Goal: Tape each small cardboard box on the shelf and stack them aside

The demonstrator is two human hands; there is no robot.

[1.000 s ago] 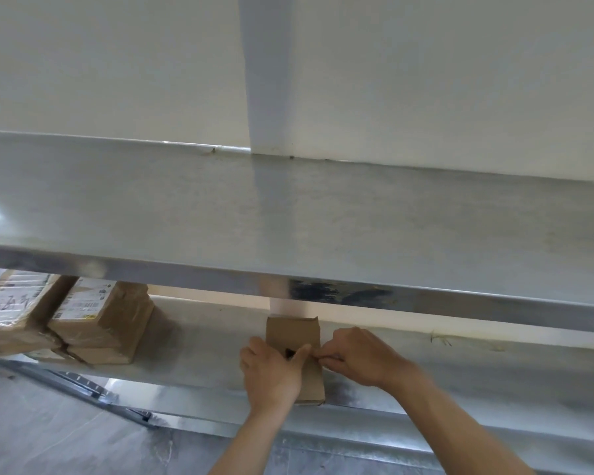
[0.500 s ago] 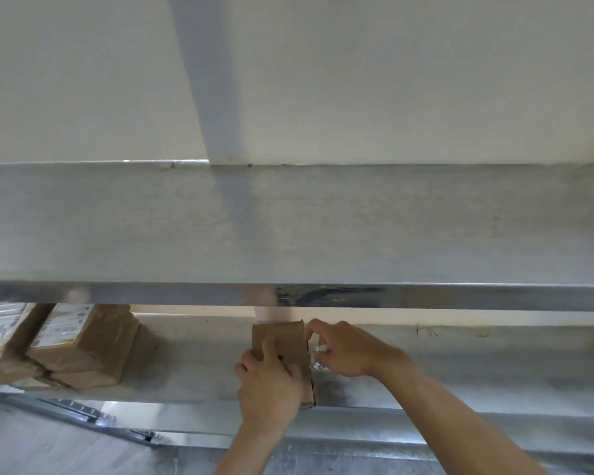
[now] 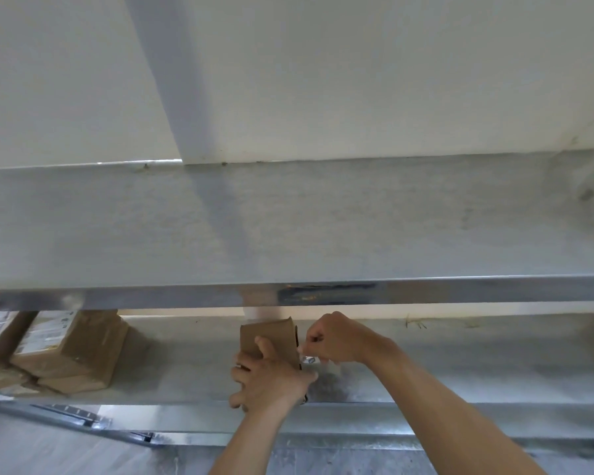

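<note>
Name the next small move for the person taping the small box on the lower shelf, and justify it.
Probably press the tape strip down onto the small box. The left hand grips the box, and the right hand pinches a pale strip at its right edge, seemingly not smoothed down.

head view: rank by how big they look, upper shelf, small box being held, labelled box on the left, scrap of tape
1. upper shelf, spans the whole frame
2. labelled box
3. small box, partly hidden by the left hand
4. scrap of tape, pinched by the right hand

Head view; faces forward, close over shelf [image 3: 426,368]
</note>
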